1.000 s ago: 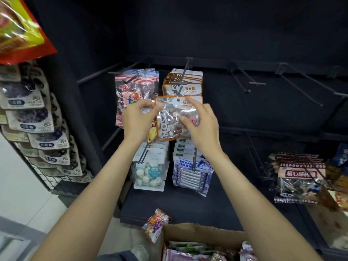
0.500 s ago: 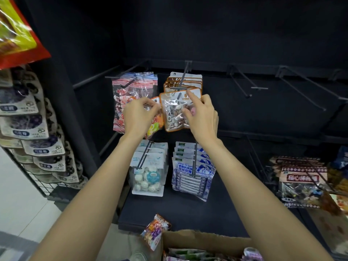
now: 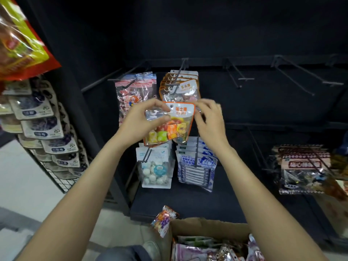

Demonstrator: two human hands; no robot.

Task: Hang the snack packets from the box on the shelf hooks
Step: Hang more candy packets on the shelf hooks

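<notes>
Pinching the top corners of the light, crinkly candy packet [image 3: 169, 125] with our left hand [image 3: 140, 121] and right hand [image 3: 209, 119], we hold it at six o'clock below the full hook [image 3: 177, 76], gripping near its hole.

Packets on hooks, box below

2 hands hold a packet [image 3: 170, 124] before the hung stack [image 3: 179, 85]; the box [image 3: 207, 227] (packets inside) sits below, in front of the shelf [image 3: 188, 204].

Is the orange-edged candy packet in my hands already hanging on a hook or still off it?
Off. The orange-edged packet hangs between left hand and right hand, below the hook.
</notes>
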